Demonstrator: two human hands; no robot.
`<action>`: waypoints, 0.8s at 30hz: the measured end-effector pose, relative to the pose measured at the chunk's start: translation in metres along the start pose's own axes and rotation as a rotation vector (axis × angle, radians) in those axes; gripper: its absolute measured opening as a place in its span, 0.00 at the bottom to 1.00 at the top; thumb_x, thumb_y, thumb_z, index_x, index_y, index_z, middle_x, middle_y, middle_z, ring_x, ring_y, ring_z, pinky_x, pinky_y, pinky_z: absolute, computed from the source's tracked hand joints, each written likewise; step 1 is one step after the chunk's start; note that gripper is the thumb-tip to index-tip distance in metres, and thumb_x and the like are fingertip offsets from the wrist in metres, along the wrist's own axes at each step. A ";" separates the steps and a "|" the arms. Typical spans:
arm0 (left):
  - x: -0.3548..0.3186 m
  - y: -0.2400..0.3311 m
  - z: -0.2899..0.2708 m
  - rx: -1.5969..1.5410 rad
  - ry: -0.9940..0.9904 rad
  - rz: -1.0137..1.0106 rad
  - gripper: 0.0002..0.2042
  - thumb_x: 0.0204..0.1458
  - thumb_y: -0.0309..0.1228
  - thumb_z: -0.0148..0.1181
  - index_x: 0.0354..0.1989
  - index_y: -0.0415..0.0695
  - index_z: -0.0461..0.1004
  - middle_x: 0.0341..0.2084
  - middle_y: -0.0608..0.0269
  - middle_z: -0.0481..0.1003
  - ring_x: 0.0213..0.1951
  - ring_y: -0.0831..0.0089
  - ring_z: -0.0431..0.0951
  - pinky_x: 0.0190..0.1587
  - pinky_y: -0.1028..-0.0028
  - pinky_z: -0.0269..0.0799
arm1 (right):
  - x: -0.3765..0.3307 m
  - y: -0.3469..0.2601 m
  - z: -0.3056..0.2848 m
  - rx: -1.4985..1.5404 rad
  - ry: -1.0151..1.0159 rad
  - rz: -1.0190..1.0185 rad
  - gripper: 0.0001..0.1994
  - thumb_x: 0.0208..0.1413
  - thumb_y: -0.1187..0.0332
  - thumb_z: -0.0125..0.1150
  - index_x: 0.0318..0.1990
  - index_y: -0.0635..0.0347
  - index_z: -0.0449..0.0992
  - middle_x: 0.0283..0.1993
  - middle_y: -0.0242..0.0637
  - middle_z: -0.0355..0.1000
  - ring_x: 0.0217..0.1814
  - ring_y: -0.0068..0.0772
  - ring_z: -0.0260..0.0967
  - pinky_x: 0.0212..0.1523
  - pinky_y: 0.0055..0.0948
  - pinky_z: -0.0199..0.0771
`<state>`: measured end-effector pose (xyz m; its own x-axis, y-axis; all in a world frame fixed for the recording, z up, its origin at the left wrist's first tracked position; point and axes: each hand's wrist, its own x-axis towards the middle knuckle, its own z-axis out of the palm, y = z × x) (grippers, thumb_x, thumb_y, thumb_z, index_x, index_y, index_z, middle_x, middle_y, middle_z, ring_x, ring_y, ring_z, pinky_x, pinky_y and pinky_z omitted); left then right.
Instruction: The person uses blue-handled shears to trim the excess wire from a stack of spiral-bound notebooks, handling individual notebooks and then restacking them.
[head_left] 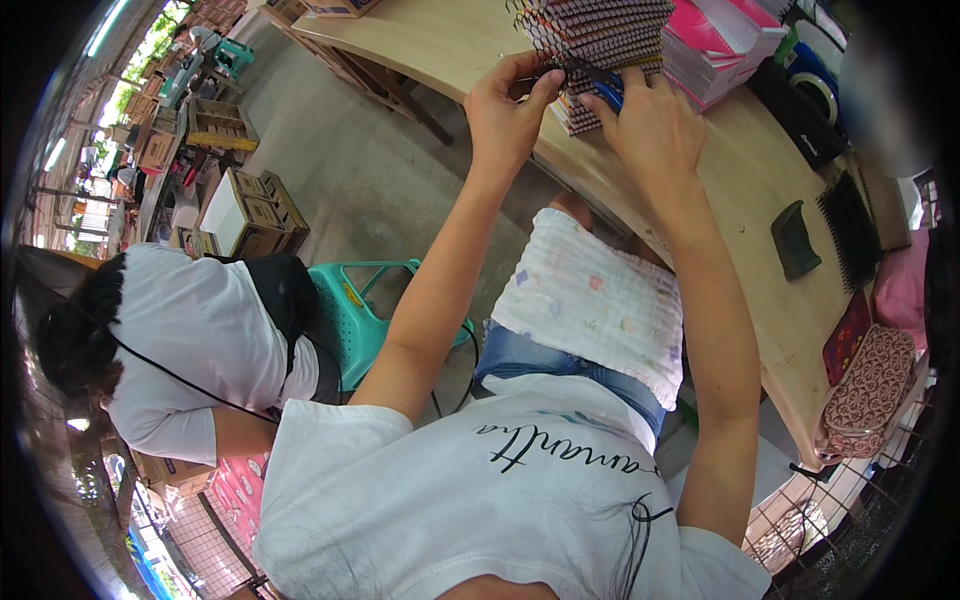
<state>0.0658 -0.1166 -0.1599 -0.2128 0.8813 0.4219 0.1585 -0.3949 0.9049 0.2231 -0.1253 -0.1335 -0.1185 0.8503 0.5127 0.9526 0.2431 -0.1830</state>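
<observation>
A tall stack of spiral-bound notebooks (598, 35) stands near the edge of a wooden table (745, 180). My left hand (507, 108) pinches at the black wire binding on the stack's left side. My right hand (650, 125) lies on the lower notebooks of the stack, its fingers over a blue object (608, 92); whether it grips it is unclear. A folded pale patterned cloth (590, 300) rests on my lap below the table edge.
Pink and white book stacks (720, 40) sit right of the notebooks, with tape rolls (815, 85), a dark block (795, 240), black binding combs (850, 225) and a patterned pouch (868, 380). A person in a white shirt (190, 340) sits at my left by a teal stool (355, 310). Cardboard boxes (245, 210) stand on the floor.
</observation>
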 end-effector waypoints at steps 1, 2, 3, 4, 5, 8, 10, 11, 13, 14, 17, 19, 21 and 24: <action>0.000 0.002 0.000 -0.015 0.001 0.000 0.12 0.53 0.24 0.62 0.44 0.29 0.74 0.36 0.55 0.78 0.36 0.75 0.79 0.41 0.75 0.81 | 0.002 0.000 -0.001 0.021 -0.035 0.005 0.21 0.50 0.47 0.63 0.36 0.57 0.77 0.33 0.41 0.75 0.37 0.46 0.76 0.34 0.43 0.75; -0.001 0.004 0.001 -0.018 0.006 -0.004 0.12 0.53 0.24 0.62 0.44 0.29 0.74 0.36 0.55 0.78 0.36 0.75 0.79 0.41 0.75 0.81 | 0.004 -0.001 -0.001 0.043 -0.094 0.027 0.21 0.50 0.47 0.63 0.36 0.58 0.77 0.32 0.41 0.75 0.37 0.46 0.76 0.34 0.43 0.75; -0.001 0.005 0.001 -0.022 0.011 -0.007 0.12 0.54 0.24 0.62 0.44 0.29 0.74 0.36 0.55 0.78 0.36 0.74 0.79 0.41 0.75 0.81 | 0.006 -0.001 -0.002 0.065 -0.152 0.049 0.21 0.50 0.47 0.63 0.36 0.58 0.77 0.32 0.41 0.75 0.37 0.46 0.76 0.34 0.43 0.75; 0.000 0.005 0.003 -0.020 0.015 -0.017 0.12 0.54 0.24 0.62 0.44 0.29 0.74 0.36 0.55 0.78 0.36 0.74 0.79 0.41 0.75 0.81 | 0.009 0.001 -0.002 0.092 -0.218 0.074 0.21 0.50 0.46 0.63 0.35 0.58 0.77 0.31 0.41 0.75 0.36 0.46 0.76 0.33 0.43 0.75; 0.001 0.004 0.004 -0.026 0.017 -0.022 0.12 0.54 0.24 0.62 0.43 0.29 0.74 0.36 0.55 0.78 0.37 0.74 0.79 0.41 0.75 0.81 | 0.009 0.003 -0.003 0.085 -0.211 0.083 0.23 0.50 0.45 0.61 0.36 0.58 0.77 0.32 0.41 0.75 0.37 0.47 0.76 0.34 0.43 0.75; 0.001 0.002 0.003 -0.049 0.024 -0.019 0.12 0.54 0.24 0.62 0.43 0.29 0.75 0.36 0.56 0.78 0.37 0.74 0.79 0.41 0.75 0.81 | 0.002 0.004 -0.008 0.030 -0.101 0.079 0.26 0.51 0.41 0.59 0.39 0.57 0.76 0.34 0.42 0.75 0.38 0.49 0.75 0.36 0.44 0.75; 0.000 0.004 0.001 -0.053 0.019 -0.011 0.12 0.54 0.24 0.62 0.43 0.29 0.74 0.36 0.56 0.78 0.37 0.74 0.79 0.41 0.75 0.81 | -0.004 0.005 -0.007 -0.040 0.076 0.046 0.27 0.50 0.40 0.58 0.39 0.58 0.76 0.36 0.43 0.75 0.40 0.49 0.75 0.38 0.44 0.75; 0.000 0.005 0.001 -0.056 0.017 -0.006 0.12 0.54 0.24 0.62 0.43 0.29 0.74 0.36 0.55 0.78 0.37 0.74 0.79 0.41 0.75 0.81 | -0.003 0.004 -0.008 -0.033 0.062 0.034 0.26 0.50 0.42 0.60 0.39 0.58 0.76 0.36 0.43 0.75 0.41 0.49 0.75 0.37 0.45 0.75; 0.001 0.007 0.002 -0.063 0.011 0.006 0.12 0.54 0.24 0.62 0.43 0.28 0.74 0.36 0.55 0.78 0.37 0.74 0.79 0.41 0.75 0.81 | 0.001 0.002 -0.012 -0.022 0.035 0.010 0.24 0.50 0.45 0.62 0.38 0.59 0.76 0.37 0.44 0.75 0.41 0.48 0.75 0.36 0.46 0.75; 0.001 0.008 0.002 -0.079 0.010 0.002 0.12 0.54 0.24 0.62 0.43 0.28 0.74 0.36 0.55 0.78 0.37 0.74 0.79 0.41 0.75 0.81 | 0.002 0.000 -0.013 -0.026 0.011 0.013 0.23 0.50 0.45 0.62 0.38 0.59 0.76 0.37 0.44 0.75 0.41 0.48 0.75 0.36 0.46 0.75; 0.005 0.009 0.005 -0.108 0.009 -0.011 0.12 0.55 0.24 0.61 0.44 0.28 0.74 0.36 0.54 0.78 0.37 0.73 0.79 0.41 0.75 0.81 | 0.008 0.000 -0.014 0.004 -0.108 0.043 0.23 0.50 0.45 0.62 0.37 0.60 0.76 0.37 0.44 0.75 0.41 0.48 0.75 0.36 0.45 0.75; 0.005 0.009 0.006 -0.099 0.014 -0.025 0.12 0.55 0.24 0.61 0.44 0.28 0.74 0.36 0.54 0.78 0.37 0.73 0.80 0.41 0.75 0.81 | 0.014 0.002 -0.015 0.084 -0.252 0.089 0.23 0.50 0.45 0.62 0.37 0.60 0.76 0.38 0.44 0.75 0.41 0.48 0.75 0.36 0.46 0.75; 0.005 0.009 0.005 -0.085 0.024 -0.028 0.12 0.55 0.24 0.61 0.44 0.28 0.73 0.36 0.54 0.78 0.37 0.73 0.80 0.41 0.75 0.81 | 0.014 0.000 -0.022 0.089 -0.253 0.113 0.23 0.50 0.45 0.62 0.37 0.60 0.76 0.37 0.44 0.75 0.41 0.47 0.75 0.35 0.45 0.75; 0.004 0.008 0.002 -0.076 0.035 -0.025 0.12 0.55 0.24 0.60 0.44 0.28 0.73 0.36 0.54 0.78 0.36 0.73 0.80 0.42 0.75 0.81 | 0.006 0.004 -0.015 0.006 -0.052 0.037 0.24 0.52 0.43 0.59 0.38 0.58 0.76 0.35 0.43 0.75 0.40 0.48 0.75 0.36 0.44 0.75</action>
<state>0.0680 -0.1162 -0.1512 -0.2493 0.8820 0.3999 0.0796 -0.3928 0.9162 0.2301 -0.1265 -0.1186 -0.0975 0.8819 0.4613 0.9549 0.2135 -0.2062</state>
